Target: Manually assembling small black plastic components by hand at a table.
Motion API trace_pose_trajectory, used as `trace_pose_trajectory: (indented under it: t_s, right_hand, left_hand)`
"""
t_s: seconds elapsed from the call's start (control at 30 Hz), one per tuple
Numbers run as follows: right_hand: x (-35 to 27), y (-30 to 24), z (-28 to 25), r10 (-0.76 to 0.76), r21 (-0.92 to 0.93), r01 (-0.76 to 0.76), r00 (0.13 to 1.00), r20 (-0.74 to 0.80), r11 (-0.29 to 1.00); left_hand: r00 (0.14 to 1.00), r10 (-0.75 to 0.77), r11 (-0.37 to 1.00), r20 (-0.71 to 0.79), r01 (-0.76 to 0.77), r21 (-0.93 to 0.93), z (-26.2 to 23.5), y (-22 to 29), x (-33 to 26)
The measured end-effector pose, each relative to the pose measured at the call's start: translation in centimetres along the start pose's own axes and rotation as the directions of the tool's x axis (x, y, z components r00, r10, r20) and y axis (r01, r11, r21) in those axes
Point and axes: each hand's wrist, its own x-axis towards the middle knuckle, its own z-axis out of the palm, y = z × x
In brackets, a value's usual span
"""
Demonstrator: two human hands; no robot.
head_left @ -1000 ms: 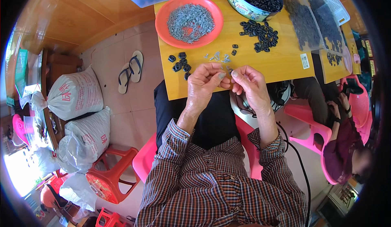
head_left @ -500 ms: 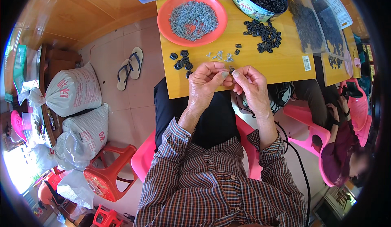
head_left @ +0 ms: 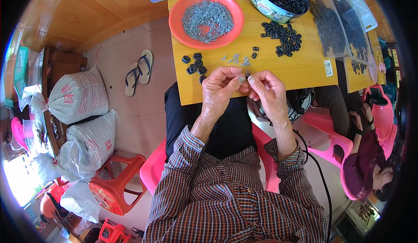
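Red characters are printed across a bulging white far sack (head_left: 82, 92) and a bulging white near sack (head_left: 96, 132) on the left. Coloured lettering and pictures run round the pale wall of a round tin (head_left: 266, 8), filled with small black parts, on the far right of the yellow wood-toned table (head_left: 287, 73). A small white printed sticker (head_left: 328, 67) is stuck near the table's right-hand near edge.

The left hand (head_left: 222, 86) is closed to a pinch, thumb against forefinger, its other fingers curled under. The right hand (head_left: 267, 90) is pinched too, thumb and forefinger clamped on a small dark piece (head_left: 247, 74). That piece sits between the two sets of fingertips, above the table's near edge; whether the left pinch also grips it cannot be told, since the fingers cover most of it.

Just beyond the hands lie loose silvery screws (head_left: 235, 59), with two small black parts (head_left: 255, 52) to their right. Oval black pieces (head_left: 194, 64) are grouped to the left of the screws. Farther off stand a round orange-red plastic plate (head_left: 176, 30) of grey screws (head_left: 207, 18) and, to its right, a loose heap of black parts (head_left: 283, 38).
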Motion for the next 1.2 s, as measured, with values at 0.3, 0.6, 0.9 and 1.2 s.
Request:
trace_pose_trajectory:
  t_s: [0.3,0.6,0.9,1.2]
  right_hand:
    - [-0.38,0.24,0.37,-0.124,-0.127,0.121,0.992,-0.019,0.985]
    - [-0.54,0.01,0.44,-0.103,-0.060,0.104,0.995,0.020,0.993]
    - [-0.34,-0.37,0.06,0.011,-0.075,-0.011,1.000,-0.001,0.997]
    - [-0.13,0.07,-0.16,-0.007,-0.007,0.006,0.999,-0.041,1.000]
  left_hand:
    - [1.000,-0.006,1.000,-0.008,0.006,-0.011,0.13,0.13,-0.08]
    - [1.000,-0.007,1.000,0.008,0.007,0.026,-0.17,0.28,-0.04]
    - [0.999,0.004,0.993,0.035,-0.008,0.119,-0.24,0.09,-0.01]
    - [0.999,0.010,0.983,0.036,-0.016,0.183,0.34,0.34,-0.08]
